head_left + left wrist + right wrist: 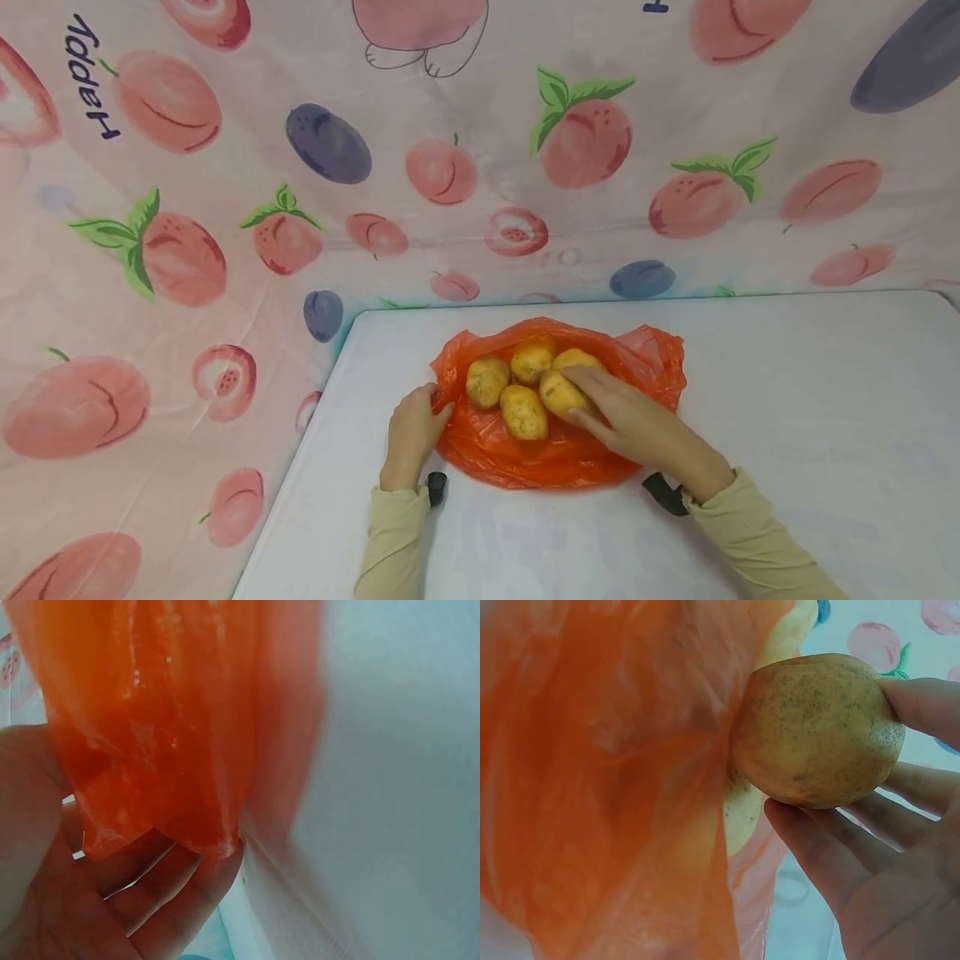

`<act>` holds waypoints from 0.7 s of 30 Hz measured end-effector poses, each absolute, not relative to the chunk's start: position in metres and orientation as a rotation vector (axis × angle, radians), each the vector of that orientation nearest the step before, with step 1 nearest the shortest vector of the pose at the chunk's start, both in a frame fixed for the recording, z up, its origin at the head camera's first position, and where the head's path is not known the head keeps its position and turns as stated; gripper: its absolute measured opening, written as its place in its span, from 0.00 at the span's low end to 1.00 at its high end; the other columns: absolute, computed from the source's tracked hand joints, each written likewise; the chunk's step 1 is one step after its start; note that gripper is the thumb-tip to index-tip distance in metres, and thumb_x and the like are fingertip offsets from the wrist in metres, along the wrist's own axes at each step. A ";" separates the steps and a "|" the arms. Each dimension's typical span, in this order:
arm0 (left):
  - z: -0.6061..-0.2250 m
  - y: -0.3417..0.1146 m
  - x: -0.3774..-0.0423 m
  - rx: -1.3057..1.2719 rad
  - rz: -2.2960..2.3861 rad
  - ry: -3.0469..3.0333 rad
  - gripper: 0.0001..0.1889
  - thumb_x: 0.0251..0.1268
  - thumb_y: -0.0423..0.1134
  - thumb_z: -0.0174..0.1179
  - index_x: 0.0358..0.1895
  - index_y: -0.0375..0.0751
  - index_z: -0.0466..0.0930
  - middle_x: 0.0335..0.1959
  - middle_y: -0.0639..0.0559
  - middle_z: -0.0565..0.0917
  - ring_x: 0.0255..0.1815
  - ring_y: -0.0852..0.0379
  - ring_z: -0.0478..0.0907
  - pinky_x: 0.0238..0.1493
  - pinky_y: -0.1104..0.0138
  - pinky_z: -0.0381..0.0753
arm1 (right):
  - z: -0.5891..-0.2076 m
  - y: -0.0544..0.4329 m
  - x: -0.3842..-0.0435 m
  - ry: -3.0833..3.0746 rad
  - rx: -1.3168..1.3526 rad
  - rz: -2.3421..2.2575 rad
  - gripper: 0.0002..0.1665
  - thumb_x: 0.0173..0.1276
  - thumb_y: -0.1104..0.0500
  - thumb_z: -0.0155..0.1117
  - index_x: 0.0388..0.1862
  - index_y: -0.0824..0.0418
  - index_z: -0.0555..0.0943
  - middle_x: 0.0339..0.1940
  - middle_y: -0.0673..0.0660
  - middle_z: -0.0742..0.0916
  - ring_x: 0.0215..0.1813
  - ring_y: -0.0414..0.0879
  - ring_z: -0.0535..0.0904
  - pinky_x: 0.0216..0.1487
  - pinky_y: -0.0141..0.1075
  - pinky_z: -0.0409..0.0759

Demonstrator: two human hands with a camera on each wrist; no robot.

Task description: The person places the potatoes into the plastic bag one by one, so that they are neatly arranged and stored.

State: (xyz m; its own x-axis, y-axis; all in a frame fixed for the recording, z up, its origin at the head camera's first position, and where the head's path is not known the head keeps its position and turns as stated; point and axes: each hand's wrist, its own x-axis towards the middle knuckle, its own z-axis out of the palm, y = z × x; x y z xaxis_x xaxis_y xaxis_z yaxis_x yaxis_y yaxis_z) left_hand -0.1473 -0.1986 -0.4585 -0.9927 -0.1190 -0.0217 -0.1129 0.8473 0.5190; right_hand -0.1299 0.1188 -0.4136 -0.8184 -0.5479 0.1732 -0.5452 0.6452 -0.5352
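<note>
A thin orange plastic bag [517, 467] lies spread on the table, its mouth open upward, with several yellow potatoes in it. My right hand [645, 425] reaches in from the right and holds a potato [564, 396] between thumb and fingers. In the right wrist view that potato [817, 735] shows brown specks, with the thumb on one side and fingertips on the other. Close beside it sit other potatoes [523, 412]. At the bag's left edge, my left hand [416, 429] grips the plastic; in the left wrist view the film [157, 750] runs between thumb and fingers.
The white table [810, 433] extends around the bag, its far edge against a fruit-printed cloth [465, 100]. That cloth also hangs along the left side. Dark wrist devices [666, 493] sit at both cuffs.
</note>
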 end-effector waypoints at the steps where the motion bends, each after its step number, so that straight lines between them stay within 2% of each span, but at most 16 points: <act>1: -0.458 -0.199 -0.147 0.185 -0.841 -3.010 0.21 0.67 0.42 0.64 0.58 0.35 0.78 0.48 0.42 0.84 0.43 0.47 0.78 0.52 0.53 0.82 | -0.414 0.118 -0.129 2.841 -0.943 -0.918 0.36 0.72 0.47 0.62 0.73 0.59 0.66 0.69 0.59 0.75 0.68 0.56 0.74 0.66 0.53 0.74; 8: -0.457 -0.198 -0.147 0.155 -0.809 -2.992 0.21 0.66 0.41 0.65 0.58 0.33 0.79 0.50 0.40 0.85 0.48 0.43 0.81 0.54 0.51 0.81 | -0.420 0.117 -0.129 2.837 -0.931 -0.930 0.37 0.71 0.46 0.63 0.73 0.60 0.67 0.69 0.60 0.76 0.70 0.57 0.71 0.67 0.55 0.72; 21: -0.456 -0.198 -0.146 0.136 -0.771 -2.993 0.20 0.66 0.40 0.65 0.57 0.33 0.79 0.48 0.40 0.85 0.47 0.44 0.81 0.52 0.51 0.82 | -0.427 0.117 -0.127 2.817 -0.906 -0.938 0.38 0.72 0.44 0.62 0.74 0.60 0.66 0.68 0.59 0.77 0.69 0.56 0.72 0.68 0.54 0.71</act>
